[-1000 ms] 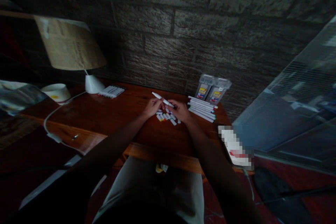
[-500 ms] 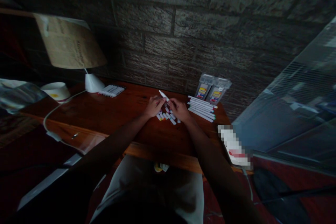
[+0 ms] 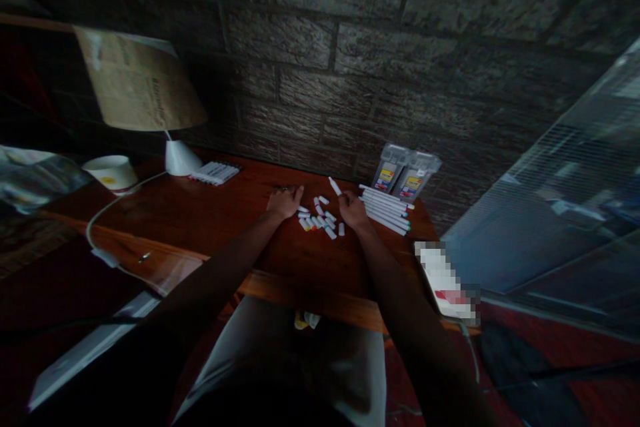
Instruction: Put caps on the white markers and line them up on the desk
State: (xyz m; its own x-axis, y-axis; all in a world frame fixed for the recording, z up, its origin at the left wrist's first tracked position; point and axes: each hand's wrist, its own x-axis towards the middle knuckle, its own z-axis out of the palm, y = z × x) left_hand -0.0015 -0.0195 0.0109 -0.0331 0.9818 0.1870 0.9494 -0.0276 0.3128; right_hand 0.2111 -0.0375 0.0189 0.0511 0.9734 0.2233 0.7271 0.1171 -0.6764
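My right hand (image 3: 353, 209) is closed round a white marker (image 3: 335, 186) whose end points up and away from me. It sits just left of a row of white markers (image 3: 386, 207) laid side by side. My left hand (image 3: 284, 201) rests on the wooden desk (image 3: 210, 213) with its fingers curled; what they hold, if anything, is hidden. Between my hands lie several loose marker caps (image 3: 320, 219) with coloured ends.
Two clear marker packs (image 3: 406, 172) lean on the brick wall at the back right. A lamp (image 3: 150, 100), a white cup (image 3: 111, 173), a cable (image 3: 103, 213) and another marker set (image 3: 214, 172) stand at the left. A white device (image 3: 445, 280) lies at the desk's right edge.
My hands have drawn apart. The right hand carried the marker to the right, toward the row; the left hand let go of it and settled on the desk.
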